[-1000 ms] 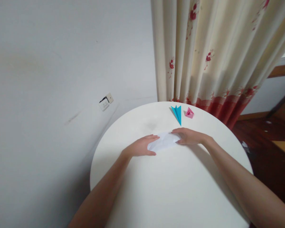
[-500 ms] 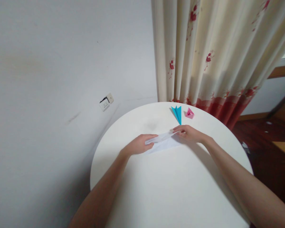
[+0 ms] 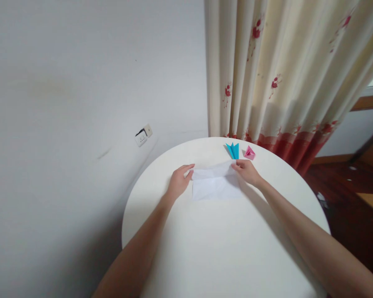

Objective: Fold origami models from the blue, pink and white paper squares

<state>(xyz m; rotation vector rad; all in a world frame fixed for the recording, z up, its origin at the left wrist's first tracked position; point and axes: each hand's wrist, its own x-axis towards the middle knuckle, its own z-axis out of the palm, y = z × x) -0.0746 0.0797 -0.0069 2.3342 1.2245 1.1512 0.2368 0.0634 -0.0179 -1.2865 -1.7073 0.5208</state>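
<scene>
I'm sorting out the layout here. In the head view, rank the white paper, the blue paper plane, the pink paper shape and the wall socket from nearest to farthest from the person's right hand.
From the right hand:
1. White paper, held at its far right corner.
2. Blue paper plane, just beyond.
3. Pink paper shape, about as close; too close to call.
4. Wall socket, far left.

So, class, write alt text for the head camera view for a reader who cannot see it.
Two bare hands, left hand and right hand, pinch the far corners of a white paper sheet lying on a round white table. Beyond it sit a blue folded paper and a pink folded paper, near a floral curtain.
</scene>
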